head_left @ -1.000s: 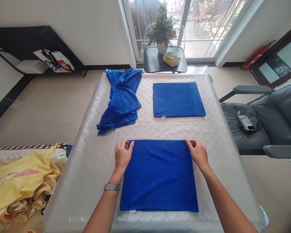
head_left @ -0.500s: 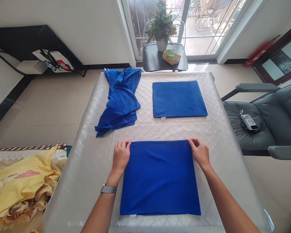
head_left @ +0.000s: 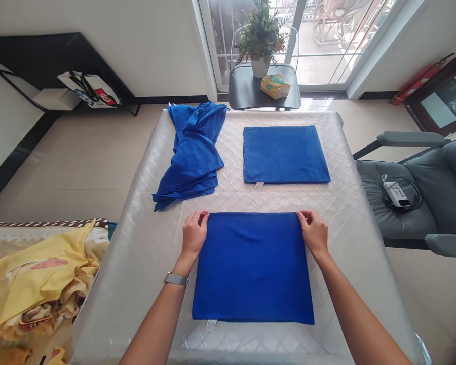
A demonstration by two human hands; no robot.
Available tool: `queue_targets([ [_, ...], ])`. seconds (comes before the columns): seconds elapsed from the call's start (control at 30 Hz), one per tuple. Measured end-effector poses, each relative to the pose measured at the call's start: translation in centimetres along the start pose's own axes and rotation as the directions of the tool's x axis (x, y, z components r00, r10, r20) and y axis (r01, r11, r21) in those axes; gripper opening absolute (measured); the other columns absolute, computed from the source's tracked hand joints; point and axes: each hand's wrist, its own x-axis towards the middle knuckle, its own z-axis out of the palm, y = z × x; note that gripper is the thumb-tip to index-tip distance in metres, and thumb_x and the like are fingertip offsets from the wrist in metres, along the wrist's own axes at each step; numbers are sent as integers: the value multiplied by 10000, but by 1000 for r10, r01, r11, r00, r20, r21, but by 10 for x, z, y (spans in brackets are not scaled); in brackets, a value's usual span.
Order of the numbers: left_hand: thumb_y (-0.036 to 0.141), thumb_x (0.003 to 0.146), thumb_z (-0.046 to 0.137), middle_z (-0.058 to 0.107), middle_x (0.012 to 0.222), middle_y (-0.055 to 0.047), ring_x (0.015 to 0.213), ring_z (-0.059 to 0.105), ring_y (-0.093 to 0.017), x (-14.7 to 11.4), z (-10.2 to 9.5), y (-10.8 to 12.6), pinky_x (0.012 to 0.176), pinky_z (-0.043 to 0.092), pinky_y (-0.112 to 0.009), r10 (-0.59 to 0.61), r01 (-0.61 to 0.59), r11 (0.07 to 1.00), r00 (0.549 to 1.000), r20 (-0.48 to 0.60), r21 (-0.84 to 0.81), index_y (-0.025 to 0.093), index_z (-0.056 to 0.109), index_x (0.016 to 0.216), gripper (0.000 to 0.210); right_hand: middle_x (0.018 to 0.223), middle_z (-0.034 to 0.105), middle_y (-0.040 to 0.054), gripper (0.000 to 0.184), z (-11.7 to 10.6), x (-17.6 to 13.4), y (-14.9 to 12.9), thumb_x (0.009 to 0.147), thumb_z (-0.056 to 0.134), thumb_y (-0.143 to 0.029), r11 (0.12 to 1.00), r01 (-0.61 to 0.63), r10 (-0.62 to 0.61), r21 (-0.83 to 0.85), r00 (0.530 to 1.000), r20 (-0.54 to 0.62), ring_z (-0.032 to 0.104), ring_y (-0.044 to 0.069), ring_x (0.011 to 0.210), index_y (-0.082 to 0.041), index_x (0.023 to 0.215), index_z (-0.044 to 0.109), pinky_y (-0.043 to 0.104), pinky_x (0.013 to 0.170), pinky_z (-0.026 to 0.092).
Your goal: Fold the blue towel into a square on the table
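A blue towel point(head_left: 254, 268) lies spread in a near rectangle on the table, its white tag at the lower left edge. My left hand point(head_left: 195, 233) pinches its far left corner between thumb and fingers. At the far right corner my right hand point(head_left: 313, 232) grips it the same way. Further back on the right lies a blue folded towel point(head_left: 286, 154), flat, with a small tag on its near edge. Several blue towels point(head_left: 195, 154), or one in loose folds, lie crumpled at the back left; the count is hard to make out.
The table point(head_left: 144, 263) has a quilted cover under clear plastic. Behind it stands a chair point(head_left: 247, 96) with a potted plant point(head_left: 261, 45) and a tissue pack point(head_left: 275, 86). A grey armchair point(head_left: 421, 213) holds a power strip point(head_left: 397, 195). Yellow bedding point(head_left: 41, 274) lies at left.
The spread towel has shifted slightly away from me, with both hands still at its far corners. Its surface looks a little smoother. The whole view has shifted slightly.
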Motion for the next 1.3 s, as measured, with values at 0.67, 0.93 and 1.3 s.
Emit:
queue_targets([
  [0.67,286,1008,389,479,1532,-110,1464,357,-242,-89,123,168,1222,294,-442,519,-574,804,805,288,154,143,481,1454,478,1617,307,151,600,21,-55,11,1024,282,-195,712,497,-443,-496,866,232,230,246,1515,-82,1596,138,434,1207,264],
  [0.93,419,1021,389,337,1618,-67,1511,259,-240,-77,101,142,1236,256,-466,358,-437,849,889,285,297,241,367,1538,547,1620,289,137,645,26,-55,8,1049,295,-301,737,462,-430,-493,883,186,228,249,1516,-109,1598,17,451,1220,242],
  [1.3,458,1029,334,296,1630,-118,1515,242,-290,-46,37,47,1223,257,-535,138,-212,835,974,180,507,192,319,1557,592,1615,283,136,616,24,-42,9,1049,288,-311,718,522,-462,-460,852,246,230,264,1514,-81,1592,108,476,1223,234],
])
